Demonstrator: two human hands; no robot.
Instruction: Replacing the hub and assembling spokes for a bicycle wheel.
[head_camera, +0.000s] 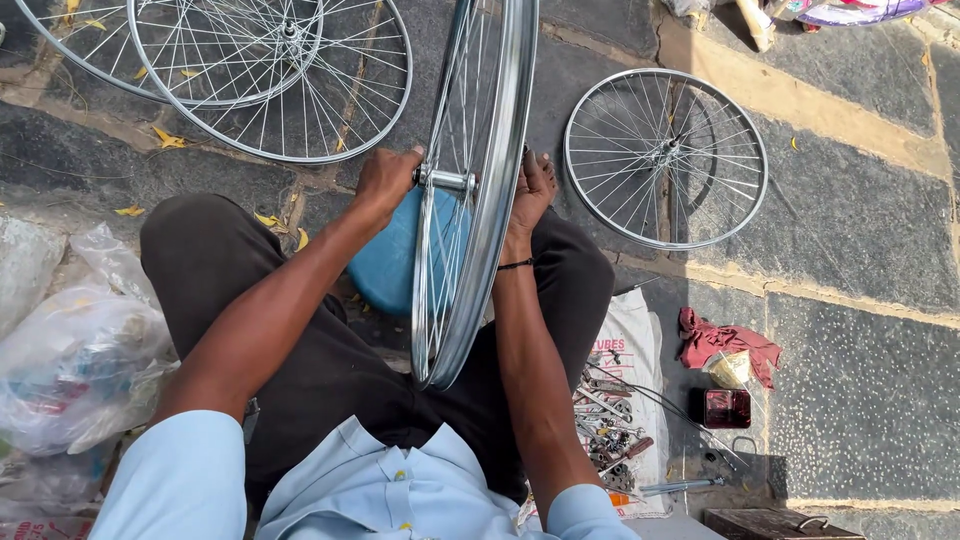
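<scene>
Head view. Upright wheel (470, 190) held between the knees: left hand (385, 185) grips the hub axle, right hand (530, 190) clasps its far side. Apparently the truing step; next calls for turning the rim steadily. Tools (610, 430) lie right.

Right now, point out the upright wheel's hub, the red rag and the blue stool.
Wheel hub (447, 181), head view: on the silver axle barrel between the hands.
Red rag (725, 340), head view: on the crumpled cloth's middle.
Blue stool (390, 265), head view: on its visible blue top.
</scene>
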